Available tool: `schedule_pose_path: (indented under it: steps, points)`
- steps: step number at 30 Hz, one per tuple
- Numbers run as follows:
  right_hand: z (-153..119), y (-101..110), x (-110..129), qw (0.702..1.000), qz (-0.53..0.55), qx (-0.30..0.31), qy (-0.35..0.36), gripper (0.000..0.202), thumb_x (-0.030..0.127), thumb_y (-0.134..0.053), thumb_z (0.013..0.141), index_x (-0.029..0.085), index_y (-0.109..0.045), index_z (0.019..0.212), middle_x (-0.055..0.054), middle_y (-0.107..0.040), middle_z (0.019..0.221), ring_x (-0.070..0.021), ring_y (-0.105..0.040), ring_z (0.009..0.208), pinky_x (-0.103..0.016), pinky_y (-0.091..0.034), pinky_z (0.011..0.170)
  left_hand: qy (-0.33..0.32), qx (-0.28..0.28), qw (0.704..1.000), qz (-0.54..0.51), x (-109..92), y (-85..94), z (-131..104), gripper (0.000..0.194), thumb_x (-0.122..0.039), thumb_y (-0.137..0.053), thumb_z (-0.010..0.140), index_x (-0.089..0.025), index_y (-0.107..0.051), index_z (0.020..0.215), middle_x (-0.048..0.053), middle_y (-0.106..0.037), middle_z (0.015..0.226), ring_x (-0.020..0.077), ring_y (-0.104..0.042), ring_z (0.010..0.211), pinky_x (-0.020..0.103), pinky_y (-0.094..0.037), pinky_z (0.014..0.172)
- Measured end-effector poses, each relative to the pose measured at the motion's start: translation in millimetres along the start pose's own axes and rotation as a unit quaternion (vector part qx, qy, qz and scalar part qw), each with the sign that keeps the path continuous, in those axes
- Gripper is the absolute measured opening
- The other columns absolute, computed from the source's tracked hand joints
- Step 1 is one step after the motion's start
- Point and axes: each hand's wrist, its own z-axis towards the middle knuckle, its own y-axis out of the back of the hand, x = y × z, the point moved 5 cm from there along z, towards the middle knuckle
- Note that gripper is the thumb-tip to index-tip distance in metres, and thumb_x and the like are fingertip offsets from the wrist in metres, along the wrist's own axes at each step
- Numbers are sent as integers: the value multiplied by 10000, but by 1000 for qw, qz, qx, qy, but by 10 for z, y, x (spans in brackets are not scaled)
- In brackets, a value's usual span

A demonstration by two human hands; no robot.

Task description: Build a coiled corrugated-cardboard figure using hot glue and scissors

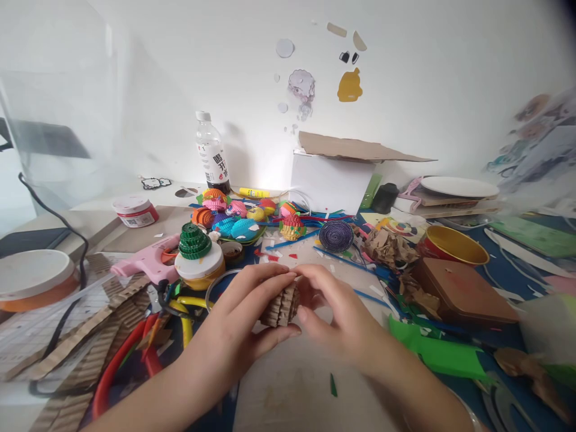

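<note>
Between my two hands is a small brown roll of corrugated cardboard [281, 307], its ridges facing me. My left hand [247, 309] wraps it from the left, fingers over the top and thumb beneath. On the other side, my right hand [330, 309] curves round it, with fingertips and thumb against its right edge. My palms and fingers hide part of the roll. Below it lies a pale work board [288, 384] with a green scrap [333, 385] on it. Left of my hands, a green coiled paper piece [194, 242] sits on a white-lidded jar [200, 267].
A pink glue gun [150, 258], red-handled pliers [121, 360] and corrugated strips [96, 330] lie left. Behind are colourful paper shapes [234, 225], a bottle [211, 153] and a white box [330, 180]. A brown tin [465, 294] and red-gold bowl [454, 246] stand right.
</note>
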Motion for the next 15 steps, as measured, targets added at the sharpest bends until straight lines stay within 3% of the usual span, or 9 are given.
schedule_pose_path:
  steps: [6,15]
  points:
    - [-6,-35,7,1000,17,-22,7,272,98,-477,746,180,-503,1004,-24,-574,845,-154,-571,752,-286,-503,676,-3,-1,1000,4,10,-8,-6,431,-340,-569,831,-155,-462,1205,106,-502,1141,205,-512,1071,280,-444,923]
    - [-15,-40,42,999,9,-47,9,293,101,-474,762,188,-498,1041,-44,-603,934,-163,-590,827,-290,-499,721,0,-9,1000,19,-9,24,-6,408,-311,-564,840,-168,-453,1206,108,-497,1144,212,-507,1082,301,-457,914]
